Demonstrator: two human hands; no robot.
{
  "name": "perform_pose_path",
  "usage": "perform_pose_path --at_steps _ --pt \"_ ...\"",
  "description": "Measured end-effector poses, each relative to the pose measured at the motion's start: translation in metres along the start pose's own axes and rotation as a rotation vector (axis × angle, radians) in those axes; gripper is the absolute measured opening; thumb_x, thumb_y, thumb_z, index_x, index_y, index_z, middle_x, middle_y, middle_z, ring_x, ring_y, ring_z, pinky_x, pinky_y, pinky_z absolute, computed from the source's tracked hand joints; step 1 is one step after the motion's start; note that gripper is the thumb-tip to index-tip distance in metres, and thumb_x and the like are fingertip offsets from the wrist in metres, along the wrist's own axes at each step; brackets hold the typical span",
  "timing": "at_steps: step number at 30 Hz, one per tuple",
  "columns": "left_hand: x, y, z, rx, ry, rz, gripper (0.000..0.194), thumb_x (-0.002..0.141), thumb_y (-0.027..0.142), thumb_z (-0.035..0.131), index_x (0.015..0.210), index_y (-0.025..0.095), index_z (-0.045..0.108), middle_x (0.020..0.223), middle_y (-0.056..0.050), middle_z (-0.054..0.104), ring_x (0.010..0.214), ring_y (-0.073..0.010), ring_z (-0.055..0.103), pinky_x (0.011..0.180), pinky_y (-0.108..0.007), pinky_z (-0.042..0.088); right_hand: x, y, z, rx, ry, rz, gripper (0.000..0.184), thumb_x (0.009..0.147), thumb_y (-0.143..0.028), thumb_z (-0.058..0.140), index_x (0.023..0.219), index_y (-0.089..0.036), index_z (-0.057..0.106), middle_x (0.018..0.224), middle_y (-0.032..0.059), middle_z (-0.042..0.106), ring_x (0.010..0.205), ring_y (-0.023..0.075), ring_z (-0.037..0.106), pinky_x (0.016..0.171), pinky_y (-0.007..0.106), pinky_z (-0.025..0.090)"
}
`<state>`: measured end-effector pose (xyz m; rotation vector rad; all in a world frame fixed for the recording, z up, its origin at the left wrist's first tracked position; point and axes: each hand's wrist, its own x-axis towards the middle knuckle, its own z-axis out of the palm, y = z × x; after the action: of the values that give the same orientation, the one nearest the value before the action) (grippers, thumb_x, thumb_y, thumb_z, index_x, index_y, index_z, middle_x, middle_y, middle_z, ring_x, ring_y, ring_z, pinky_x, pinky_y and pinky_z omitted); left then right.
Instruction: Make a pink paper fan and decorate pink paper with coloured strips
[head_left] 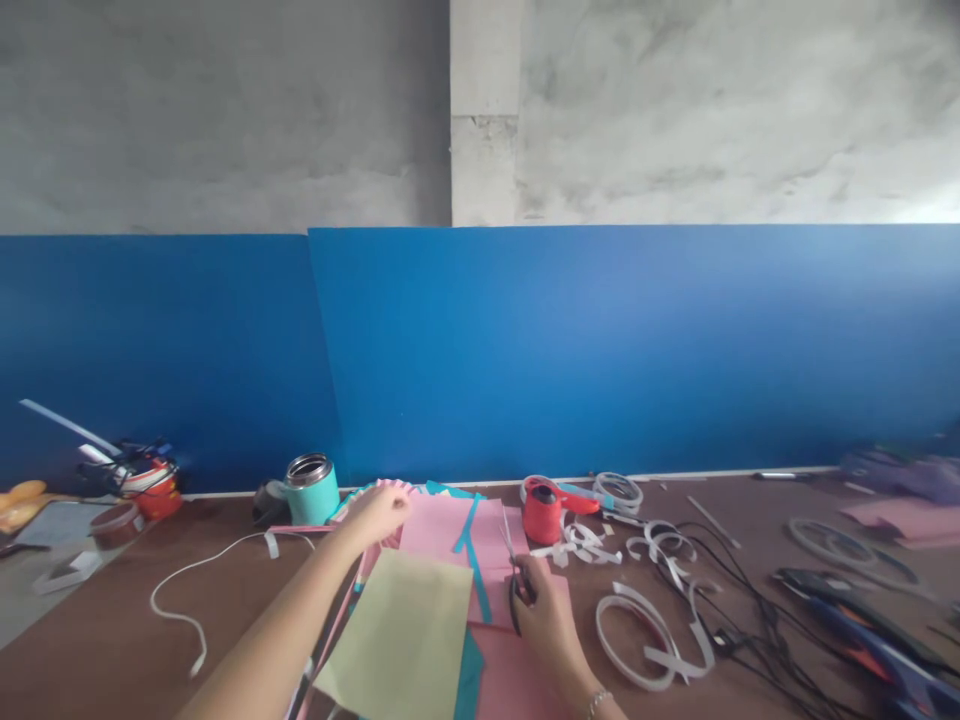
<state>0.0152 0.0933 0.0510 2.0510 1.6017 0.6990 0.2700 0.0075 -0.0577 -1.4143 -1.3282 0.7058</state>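
Note:
My right hand (546, 605) grips a pair of scissors (510, 540) by its dark handles, the blades pointing away from me over pink paper (431, 525). My left hand (386, 512) has its fingers closed at the far left edge of the pink paper, beside a pleated pink edge. What lies between those fingers, if anything, is too small to make out. Teal strips (474, 570) cross the pink sheets. Nearer to me, a pale yellow-green sheet (405, 630) lies on top, below my left wrist.
Behind stands a teal metal cup (311, 490). A red spool (541, 512) and red-handled tool (577, 500) sit right of the paper, near white strip coils (637, 635) and black cables (757, 600). A white cord (176, 610) and red bucket (157, 490) are left.

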Motion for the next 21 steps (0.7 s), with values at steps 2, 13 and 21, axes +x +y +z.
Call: perform_pose_path --at_steps 2,13,21 --pt "0.036 0.007 0.028 0.109 0.009 -0.03 0.017 0.086 0.029 0.054 0.089 0.018 0.066 0.096 -0.008 0.067 0.091 -0.0211 0.062 0.075 -0.031 0.05 -0.001 0.004 0.002 0.014 -0.005 -0.008 0.029 0.073 -0.042 0.051 0.09 -0.02 0.059 0.064 0.0022 0.062 0.061 0.0194 0.06 0.058 0.026 0.045" --pt "0.099 0.013 0.092 0.302 0.013 -0.14 0.033 0.089 0.033 0.054 0.118 0.018 0.053 0.119 -0.008 0.056 0.099 -0.0199 0.058 0.083 -0.041 0.051 0.001 0.021 0.013 -0.07 -0.056 0.007 0.03 0.076 -0.039 0.049 0.098 -0.021 0.059 0.069 0.0036 0.065 0.063 0.0197 0.063 0.058 0.024 0.045" --pt "0.108 0.038 0.034 -0.071 0.422 -0.032 0.016 0.085 0.026 0.048 0.086 0.021 0.063 0.102 -0.005 0.066 0.106 -0.0221 0.055 0.09 -0.033 0.043 -0.01 -0.008 0.005 -0.167 -0.141 -0.071 0.022 0.07 -0.021 0.049 0.089 -0.022 0.061 0.069 0.0023 0.064 0.063 0.0186 0.058 0.059 0.023 0.042"
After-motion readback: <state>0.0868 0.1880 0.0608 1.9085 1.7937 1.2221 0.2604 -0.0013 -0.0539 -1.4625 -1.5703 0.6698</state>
